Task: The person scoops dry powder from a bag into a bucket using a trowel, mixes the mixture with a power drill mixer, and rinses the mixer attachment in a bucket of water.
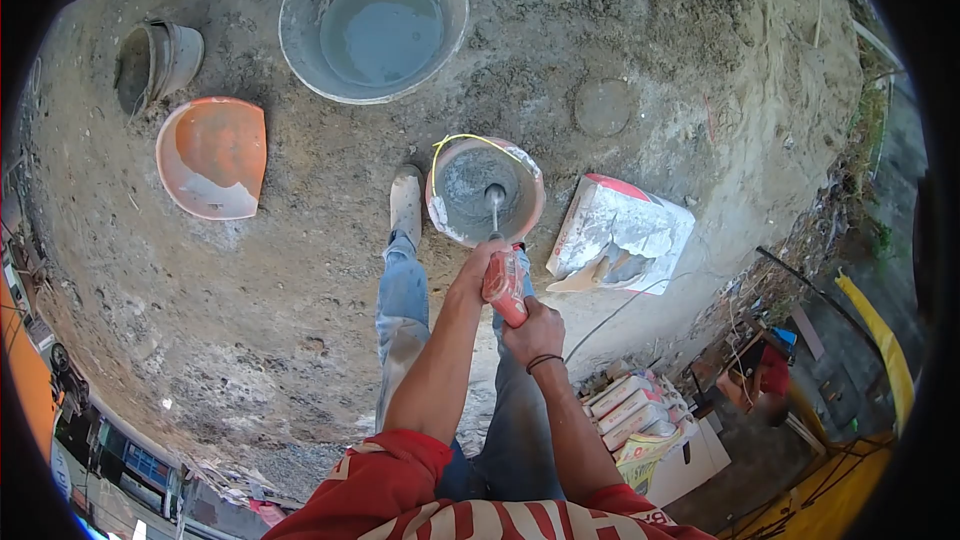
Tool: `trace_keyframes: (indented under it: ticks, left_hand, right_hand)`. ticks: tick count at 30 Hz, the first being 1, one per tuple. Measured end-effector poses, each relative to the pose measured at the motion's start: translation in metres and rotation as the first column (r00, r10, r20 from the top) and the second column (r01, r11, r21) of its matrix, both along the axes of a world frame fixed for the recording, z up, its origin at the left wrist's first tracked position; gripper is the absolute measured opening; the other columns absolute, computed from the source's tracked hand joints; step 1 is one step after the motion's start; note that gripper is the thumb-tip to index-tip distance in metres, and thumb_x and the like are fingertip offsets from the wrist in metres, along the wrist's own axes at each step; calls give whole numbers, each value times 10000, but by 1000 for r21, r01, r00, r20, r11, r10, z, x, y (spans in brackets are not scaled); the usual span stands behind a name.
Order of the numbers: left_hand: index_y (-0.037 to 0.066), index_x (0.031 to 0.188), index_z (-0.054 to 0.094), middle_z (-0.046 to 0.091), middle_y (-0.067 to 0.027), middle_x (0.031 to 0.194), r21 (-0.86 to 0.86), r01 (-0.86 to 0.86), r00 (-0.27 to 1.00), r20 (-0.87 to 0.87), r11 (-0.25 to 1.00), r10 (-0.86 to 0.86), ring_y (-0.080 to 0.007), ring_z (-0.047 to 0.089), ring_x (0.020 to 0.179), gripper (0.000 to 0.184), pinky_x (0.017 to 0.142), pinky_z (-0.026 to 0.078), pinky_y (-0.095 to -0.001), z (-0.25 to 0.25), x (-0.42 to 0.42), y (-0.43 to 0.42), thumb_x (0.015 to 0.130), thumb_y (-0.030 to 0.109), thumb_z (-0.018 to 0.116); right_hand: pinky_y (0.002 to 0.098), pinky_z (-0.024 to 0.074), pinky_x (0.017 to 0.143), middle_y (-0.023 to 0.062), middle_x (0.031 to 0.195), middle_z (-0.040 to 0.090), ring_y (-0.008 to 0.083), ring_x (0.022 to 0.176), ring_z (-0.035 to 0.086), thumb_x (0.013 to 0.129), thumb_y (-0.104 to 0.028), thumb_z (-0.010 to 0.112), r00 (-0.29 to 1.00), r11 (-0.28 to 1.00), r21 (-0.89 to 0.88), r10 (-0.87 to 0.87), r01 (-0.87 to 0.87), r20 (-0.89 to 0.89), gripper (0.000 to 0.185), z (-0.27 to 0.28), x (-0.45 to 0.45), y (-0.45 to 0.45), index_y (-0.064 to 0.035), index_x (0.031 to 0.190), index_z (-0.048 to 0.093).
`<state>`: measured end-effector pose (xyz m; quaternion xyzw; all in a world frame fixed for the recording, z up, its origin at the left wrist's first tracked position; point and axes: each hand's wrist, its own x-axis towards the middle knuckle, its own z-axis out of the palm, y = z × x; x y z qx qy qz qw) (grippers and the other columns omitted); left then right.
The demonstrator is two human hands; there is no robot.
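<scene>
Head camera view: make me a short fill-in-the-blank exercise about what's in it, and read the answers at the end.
1. The left hand and right hand grip a power tool whose casing is coloured ____.
2. The black band is worn on the same arm as the ____ hand.
3. The bucket has a thin handle coloured ____.
4. In the picture, the orange container lies to the ____ of the bucket.

Missing words: red; right; yellow; left.

I see the mixer's end (494, 196) in the bucket (536, 188). A bag (630, 218) lies right of the bucket, a tub (304, 32) behind it.
</scene>
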<state>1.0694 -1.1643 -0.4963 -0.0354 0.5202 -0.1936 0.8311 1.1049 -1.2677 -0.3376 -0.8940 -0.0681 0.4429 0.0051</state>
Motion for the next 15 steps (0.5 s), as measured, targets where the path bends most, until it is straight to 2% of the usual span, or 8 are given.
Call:
trace_keyframes:
  ticks: [5,7,11,13,15]
  left_hand:
    - [20,1028,604,659,-152,838,-28,-33,998,-60,999,31,-299,705,684,267,608,619,-456,-3,-16,-3,879,228,681]
    - [0,1045,640,683,-177,885,-20,-50,998,36,999,51,-310,709,746,299,684,639,-467,-13,-31,-5,935,276,676]
    - [-22,1047,652,705,-206,924,-119,-54,998,33,991,58,-324,720,768,354,679,633,-453,-9,-47,3,969,323,630]
    - [-3,1090,615,685,-179,962,-143,-92,990,95,985,107,-321,728,821,348,684,639,-465,-16,-57,1,954,312,676]
    - [-8,1111,615,690,-187,983,-140,-78,993,79,987,90,-326,729,846,358,695,641,-471,-10,-57,6,954,307,679]
  right_hand:
    - [542,573,791,234,879,736,449,857,717,758,-245,770,999,997,73,24,-26,29,268,-1,-8,-4,-54,926,685]
    - [541,571,786,222,885,735,444,863,717,759,-247,771,999,995,89,35,-37,30,271,1,-11,-3,-59,931,679]
    - [536,569,782,197,923,734,436,883,718,770,-247,772,999,991,127,34,-33,-10,265,-1,-23,2,-66,928,661]
    - [534,569,780,191,938,734,434,882,718,775,-247,772,1000,991,128,28,-27,-9,265,-4,-27,-1,-66,929,656]
    - [528,572,778,190,936,733,426,884,720,787,-255,769,1000,985,173,6,-3,-18,275,-6,-30,-2,-62,940,647]
